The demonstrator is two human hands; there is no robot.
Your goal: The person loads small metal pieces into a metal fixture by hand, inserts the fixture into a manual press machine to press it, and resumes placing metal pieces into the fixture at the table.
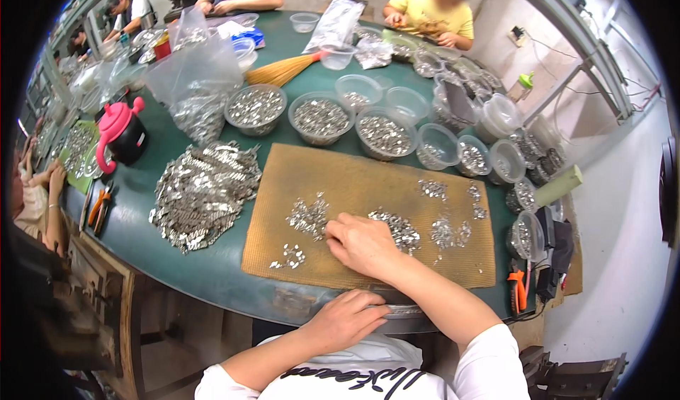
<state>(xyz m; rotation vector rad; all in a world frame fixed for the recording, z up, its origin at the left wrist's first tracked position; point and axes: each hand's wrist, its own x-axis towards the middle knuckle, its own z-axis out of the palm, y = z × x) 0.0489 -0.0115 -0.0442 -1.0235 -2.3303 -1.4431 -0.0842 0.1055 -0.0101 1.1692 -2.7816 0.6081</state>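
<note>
My right hand is over the middle of a tan ribbed mat, its fingers curled and pressed together. Its fingertips point down beside a loose pile of small shiny metal pieces; whatever they grip is hidden. Under and beyond its wrist lies another pile of metal pieces. My left hand rests at the table's front edge, palm down, fingers stretched and slightly apart. Its fingertips are next to a silvery strip along that edge. A small cluster of metal bits lies on the mat's near left.
Left of the mat is a large heap of silvery linked pieces. Tubs of metal parts line the mat's far and right sides. A black-pink jug, orange-handled pliers and a straw hand broom surround these. Co-workers sit around the table.
</note>
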